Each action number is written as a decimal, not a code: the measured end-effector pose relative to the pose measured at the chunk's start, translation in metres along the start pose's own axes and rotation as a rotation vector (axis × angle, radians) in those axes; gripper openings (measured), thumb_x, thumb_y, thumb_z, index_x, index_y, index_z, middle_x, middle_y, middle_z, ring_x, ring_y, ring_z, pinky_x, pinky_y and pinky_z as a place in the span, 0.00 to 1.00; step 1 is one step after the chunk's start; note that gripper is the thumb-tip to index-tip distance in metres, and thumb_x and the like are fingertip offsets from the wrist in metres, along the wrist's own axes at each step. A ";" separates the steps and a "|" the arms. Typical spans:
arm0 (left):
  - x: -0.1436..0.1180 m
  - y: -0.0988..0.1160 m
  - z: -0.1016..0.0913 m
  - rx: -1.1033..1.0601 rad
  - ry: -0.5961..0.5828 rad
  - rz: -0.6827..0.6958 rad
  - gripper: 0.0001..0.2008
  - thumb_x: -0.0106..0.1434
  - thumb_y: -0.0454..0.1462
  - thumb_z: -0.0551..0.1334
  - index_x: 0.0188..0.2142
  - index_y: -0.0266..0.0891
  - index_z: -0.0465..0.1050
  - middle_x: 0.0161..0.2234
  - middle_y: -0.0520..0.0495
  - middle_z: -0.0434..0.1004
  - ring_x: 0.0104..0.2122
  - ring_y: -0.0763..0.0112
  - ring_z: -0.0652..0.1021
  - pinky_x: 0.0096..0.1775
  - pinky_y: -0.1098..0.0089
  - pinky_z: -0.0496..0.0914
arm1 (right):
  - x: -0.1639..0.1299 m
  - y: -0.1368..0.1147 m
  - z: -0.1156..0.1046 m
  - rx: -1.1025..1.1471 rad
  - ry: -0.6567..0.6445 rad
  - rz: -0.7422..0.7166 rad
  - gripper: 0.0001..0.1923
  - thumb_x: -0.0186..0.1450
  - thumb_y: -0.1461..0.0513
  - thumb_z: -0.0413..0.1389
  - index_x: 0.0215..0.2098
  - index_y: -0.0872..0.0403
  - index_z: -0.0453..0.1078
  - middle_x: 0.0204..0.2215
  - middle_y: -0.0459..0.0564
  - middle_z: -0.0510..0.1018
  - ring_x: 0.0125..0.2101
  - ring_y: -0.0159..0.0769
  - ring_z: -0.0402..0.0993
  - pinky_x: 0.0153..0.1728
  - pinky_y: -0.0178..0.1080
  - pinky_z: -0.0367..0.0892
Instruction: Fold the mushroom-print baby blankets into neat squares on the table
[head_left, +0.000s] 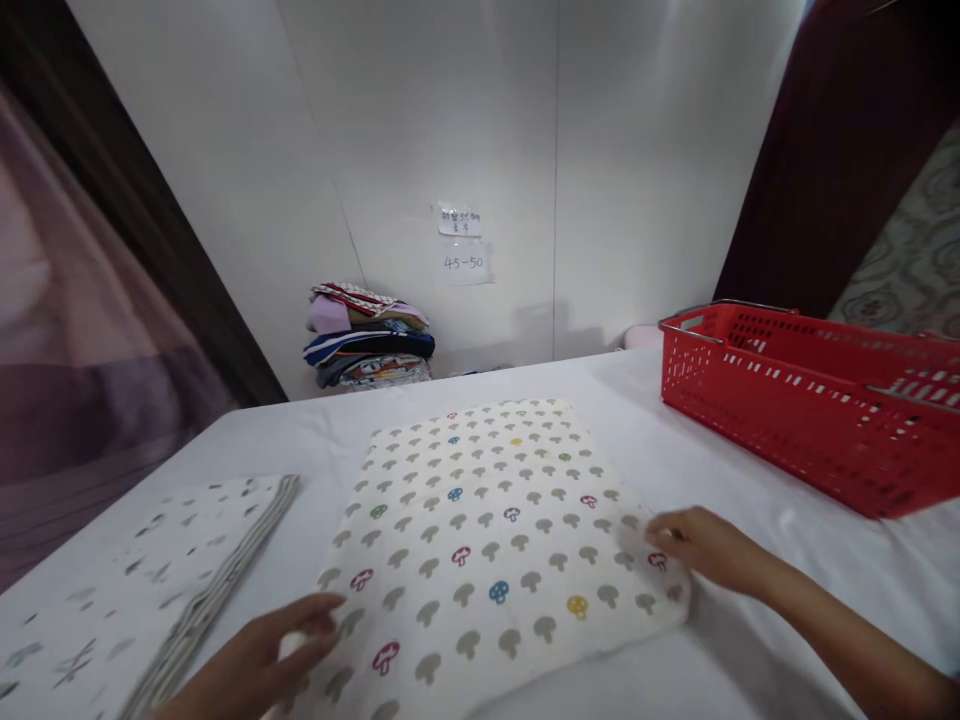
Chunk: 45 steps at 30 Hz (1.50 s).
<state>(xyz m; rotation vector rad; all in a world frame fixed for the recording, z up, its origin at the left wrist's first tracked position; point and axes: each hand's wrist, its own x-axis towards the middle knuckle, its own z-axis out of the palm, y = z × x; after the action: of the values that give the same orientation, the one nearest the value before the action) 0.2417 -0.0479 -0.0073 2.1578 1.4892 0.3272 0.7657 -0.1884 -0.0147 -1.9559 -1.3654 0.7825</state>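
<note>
A cream cloth with a mushroom print lies flat and folded on the white table in front of me. My left hand rests at its near left corner, fingers touching the edge. My right hand lies on its right edge, fingertips on the cloth. Neither hand is closed around anything that I can see.
A folded stack of white patterned cloths lies at the near left. A red plastic basket stands at the right. A pile of folded clothes sits against the white wall, below two paper notes.
</note>
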 end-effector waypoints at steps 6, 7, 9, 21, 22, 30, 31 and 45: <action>0.122 0.070 0.029 0.056 0.032 0.243 0.22 0.61 0.51 0.52 0.46 0.42 0.74 0.50 0.44 0.74 0.46 0.60 0.76 0.47 0.62 0.71 | 0.132 -0.021 0.013 -0.169 0.137 -0.144 0.15 0.61 0.60 0.49 0.36 0.55 0.76 0.27 0.48 0.78 0.29 0.36 0.73 0.32 0.35 0.65; 0.143 0.078 0.041 0.084 0.067 0.260 0.22 0.61 0.50 0.52 0.47 0.42 0.74 0.51 0.44 0.73 0.48 0.60 0.74 0.49 0.61 0.70 | 0.157 -0.020 0.017 -0.215 0.179 -0.130 0.15 0.61 0.61 0.49 0.37 0.55 0.76 0.30 0.48 0.79 0.33 0.37 0.74 0.37 0.35 0.66; 0.184 0.086 0.062 0.147 0.137 0.283 0.22 0.62 0.48 0.52 0.47 0.40 0.73 0.53 0.44 0.71 0.52 0.59 0.71 0.53 0.60 0.66 | 0.204 -0.018 0.024 -0.246 0.235 -0.101 0.16 0.62 0.63 0.48 0.41 0.55 0.76 0.39 0.51 0.79 0.42 0.38 0.73 0.45 0.36 0.64; 0.274 0.078 0.112 0.359 0.338 0.221 0.20 0.65 0.44 0.49 0.51 0.38 0.69 0.57 0.42 0.66 0.58 0.59 0.64 0.59 0.55 0.56 | 0.333 0.002 0.032 -0.294 0.184 -0.133 0.26 0.56 0.68 0.54 0.54 0.54 0.68 0.49 0.51 0.73 0.47 0.39 0.68 0.48 0.36 0.60; 0.273 0.077 0.112 0.367 0.337 0.224 0.20 0.65 0.44 0.49 0.51 0.38 0.69 0.57 0.42 0.66 0.58 0.59 0.64 0.58 0.56 0.57 | 0.335 0.002 0.031 -0.293 0.178 -0.148 0.26 0.55 0.67 0.55 0.53 0.55 0.69 0.48 0.51 0.74 0.46 0.39 0.68 0.47 0.35 0.60; 0.276 0.077 0.110 0.382 0.345 0.227 0.21 0.64 0.44 0.50 0.50 0.37 0.70 0.55 0.42 0.69 0.56 0.59 0.66 0.58 0.57 0.59 | 0.345 0.000 0.019 -0.199 0.100 -0.159 0.07 0.51 0.63 0.58 0.29 0.56 0.72 0.28 0.47 0.75 0.32 0.35 0.70 0.32 0.32 0.61; 0.276 0.077 0.111 0.384 0.346 0.225 0.21 0.64 0.44 0.50 0.50 0.37 0.70 0.55 0.42 0.69 0.56 0.59 0.66 0.58 0.57 0.59 | 0.345 0.000 0.018 -0.167 0.088 -0.158 0.07 0.52 0.61 0.58 0.29 0.56 0.71 0.27 0.46 0.74 0.30 0.34 0.69 0.30 0.32 0.61; 0.285 0.088 0.098 0.365 0.297 0.195 0.21 0.63 0.45 0.51 0.51 0.39 0.70 0.56 0.42 0.68 0.57 0.59 0.66 0.58 0.55 0.58 | 0.344 0.004 0.015 0.067 0.302 0.084 0.08 0.49 0.63 0.62 0.28 0.56 0.70 0.35 0.52 0.75 0.41 0.42 0.68 0.37 0.34 0.61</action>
<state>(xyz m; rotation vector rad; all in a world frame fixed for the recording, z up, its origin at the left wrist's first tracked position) 0.4645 0.1650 -0.0667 2.6487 1.5989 0.4934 0.8560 0.1398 -0.0676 -1.9939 -1.0715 0.5358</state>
